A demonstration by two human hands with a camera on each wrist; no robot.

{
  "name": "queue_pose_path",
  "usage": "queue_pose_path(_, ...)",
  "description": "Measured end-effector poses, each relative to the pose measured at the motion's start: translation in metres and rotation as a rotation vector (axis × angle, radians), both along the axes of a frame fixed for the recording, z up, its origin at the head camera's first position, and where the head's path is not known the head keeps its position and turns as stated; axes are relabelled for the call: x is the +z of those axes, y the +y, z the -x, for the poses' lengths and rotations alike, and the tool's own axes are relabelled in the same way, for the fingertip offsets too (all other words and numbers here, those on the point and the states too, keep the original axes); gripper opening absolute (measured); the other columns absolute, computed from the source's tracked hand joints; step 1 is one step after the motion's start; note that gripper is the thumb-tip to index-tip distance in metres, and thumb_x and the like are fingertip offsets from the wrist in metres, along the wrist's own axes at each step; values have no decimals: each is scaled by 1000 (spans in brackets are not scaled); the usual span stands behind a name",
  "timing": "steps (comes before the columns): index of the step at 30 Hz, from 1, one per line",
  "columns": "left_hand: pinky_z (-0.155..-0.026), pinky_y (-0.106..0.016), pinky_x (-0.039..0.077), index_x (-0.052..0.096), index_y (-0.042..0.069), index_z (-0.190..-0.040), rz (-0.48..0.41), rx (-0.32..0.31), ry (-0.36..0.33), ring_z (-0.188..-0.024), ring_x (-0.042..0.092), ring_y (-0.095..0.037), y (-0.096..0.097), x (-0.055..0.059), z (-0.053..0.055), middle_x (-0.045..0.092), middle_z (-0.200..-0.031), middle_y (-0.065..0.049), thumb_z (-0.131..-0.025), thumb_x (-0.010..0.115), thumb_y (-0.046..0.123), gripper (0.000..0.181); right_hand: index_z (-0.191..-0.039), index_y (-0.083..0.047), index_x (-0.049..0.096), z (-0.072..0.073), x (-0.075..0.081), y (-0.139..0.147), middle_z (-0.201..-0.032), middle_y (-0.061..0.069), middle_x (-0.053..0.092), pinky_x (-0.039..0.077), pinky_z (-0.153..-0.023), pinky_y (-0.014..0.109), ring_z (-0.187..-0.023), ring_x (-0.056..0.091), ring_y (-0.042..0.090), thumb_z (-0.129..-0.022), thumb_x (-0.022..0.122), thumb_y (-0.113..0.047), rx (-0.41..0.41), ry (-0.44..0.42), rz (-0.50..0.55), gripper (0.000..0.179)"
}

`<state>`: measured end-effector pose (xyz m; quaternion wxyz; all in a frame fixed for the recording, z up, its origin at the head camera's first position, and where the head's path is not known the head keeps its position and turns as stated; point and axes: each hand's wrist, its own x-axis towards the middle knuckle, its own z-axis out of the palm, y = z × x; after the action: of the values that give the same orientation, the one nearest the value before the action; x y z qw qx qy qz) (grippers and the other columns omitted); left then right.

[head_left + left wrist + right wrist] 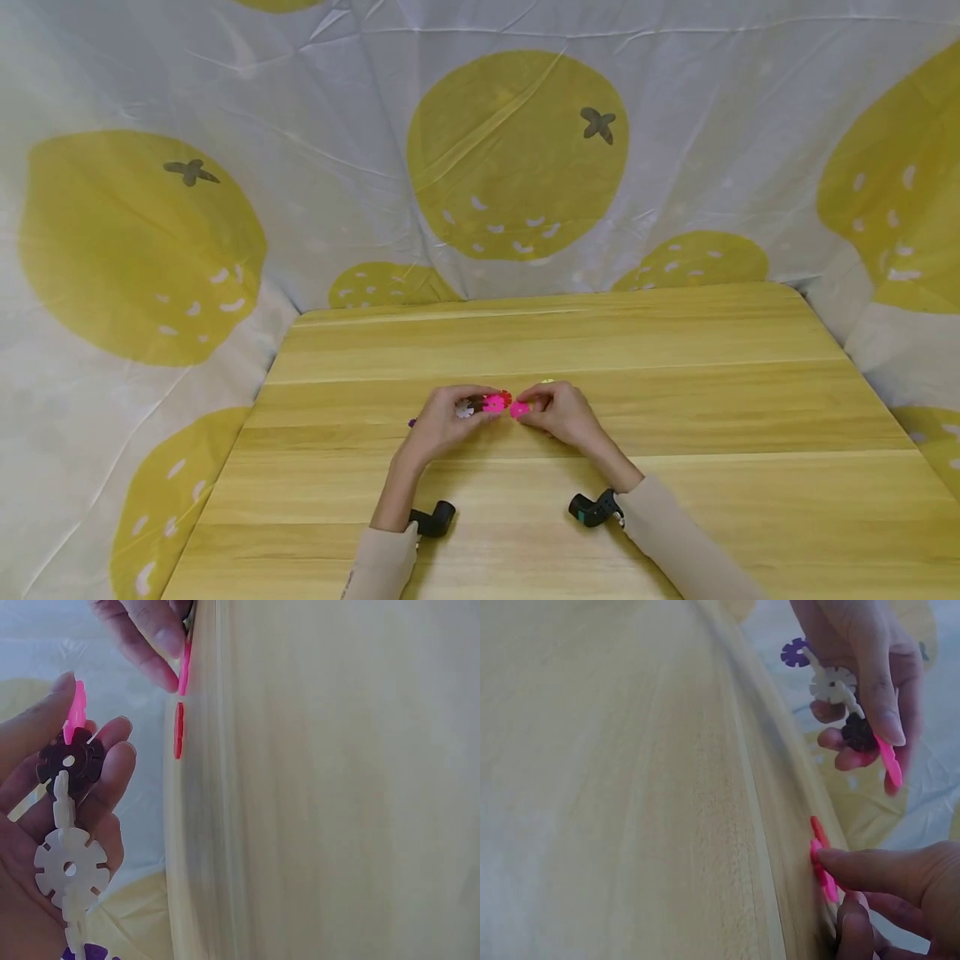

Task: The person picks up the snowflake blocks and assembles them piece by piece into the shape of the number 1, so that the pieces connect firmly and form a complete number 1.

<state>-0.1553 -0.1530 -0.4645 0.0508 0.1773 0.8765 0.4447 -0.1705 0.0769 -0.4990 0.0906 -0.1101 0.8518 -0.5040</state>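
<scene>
My left hand [435,429] grips a chain of notched plastic snowflake discs. A pink disc [78,709] is at its fingertip end, followed by a dark brown disc [86,759], white discs [56,862] and a purple disc [795,652] at the far end. Facing it, my right hand [567,415] pinches another pink disc [823,874] between thumb and fingers. The two pink discs are a small gap apart. A red disc [178,730] shows near the right hand's pink disc, behind the left hand's one in the head view.
Just beyond my right hand is a small yellow piece [547,382]. Below is a wooden table [675,533], with lemon-patterned cloth [322,183] hanging behind and at both sides. Black wrist cameras [592,508] sit at my wrists.
</scene>
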Motion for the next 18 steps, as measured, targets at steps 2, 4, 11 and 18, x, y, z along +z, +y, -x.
queue_pose_path(2,-83,-29,57,77,11,-120,5,13,1,-97,70,-15,-1,1,1,78,-111,-6,-91,82,18,30,-102,-8,80,0,0,-1,-69,0,63,40,-54,22,-58,51,9,-84,86,-12,-17,5,-22,20)
queue_pose_path(4,-84,-30,57,78,11,-119,8,24,0,-96,70,-15,-1,0,1,79,-110,-6,-90,82,18,29,-100,-8,79,-1,1,-2,-70,0,63,41,-56,22,-60,52,9,-82,87,-11,-30,7,-41,20)
queue_pose_path(11,-86,-30,57,77,9,-119,17,21,-9,-97,70,-15,-2,-1,2,79,-109,-5,-90,82,16,30,-100,-6,75,-6,6,-3,-74,0,63,43,-61,22,-64,53,9,-81,87,-7,7,50,-109,23)
queue_pose_path(18,-85,-25,58,78,10,-118,-28,-3,-42,-99,74,-16,0,-1,0,79,-112,-5,-88,83,14,30,-95,-5,66,-9,11,4,-82,5,65,51,-62,21,-69,59,9,-85,85,-7,105,-42,-46,21)
